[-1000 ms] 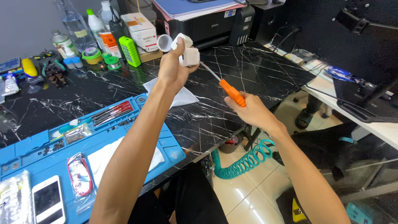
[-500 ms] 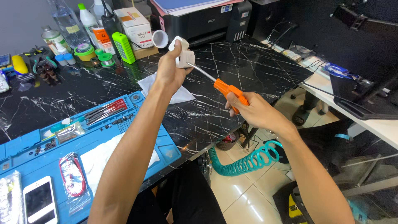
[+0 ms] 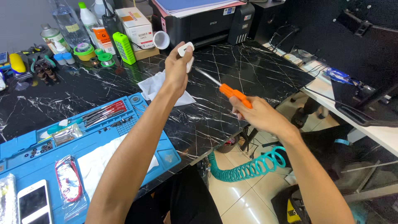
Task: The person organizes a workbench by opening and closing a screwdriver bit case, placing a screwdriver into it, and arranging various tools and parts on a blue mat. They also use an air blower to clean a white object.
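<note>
My left hand [image 3: 177, 68] is raised over the black marble table [image 3: 248, 70] and grips a small white plastic part [image 3: 186, 52]. My right hand [image 3: 255, 114] holds an orange-handled air blower tool [image 3: 234, 94] whose thin metal nozzle [image 3: 207, 76] points up-left at the white part, its tip just short of my left hand. A teal coiled hose [image 3: 248, 166] hangs below my right wrist. A white cloth [image 3: 155, 85] lies on the table under my left hand.
A blue work mat [image 3: 37, 145] at the near left carries small tools, a bagged red cable [image 3: 68, 182] and a white phone [image 3: 33, 203]. Bottles, tape rolls, a green device [image 3: 124, 47], boxes, a white funnel [image 3: 161, 40] and a black printer [image 3: 215, 23] line the table's back.
Both hands have stayed together over the table's middle; the nozzle has drawn closer to the white part, which my left hand has turned slightly.
</note>
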